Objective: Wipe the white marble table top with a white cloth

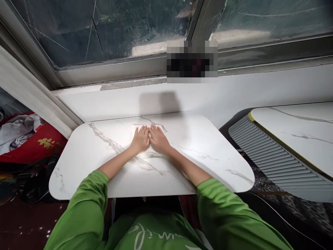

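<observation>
Both hands lie side by side near the middle of a white marble-patterned tabletop [85, 166], toward its far edge. My left hand [141, 139] is palm down, fingers stretched forward and the thumb side against the other hand. Beside it, my right hand [158, 139] also rests flat with its fingers extended. Under them lies a thin, pale, flat thing, perhaps a white sheet [151, 152]; its edges show faintly against the white surface, and the hands cover most of it. Neither hand is closed round anything.
A wall and window frame [111, 71] rise behind the table, with a blurred patch [191, 62] at the sill. Right of it stands another marble-topped piece with a ribbed side [275, 156]. At the left are a red bag [49, 142] and white cloth [19, 130].
</observation>
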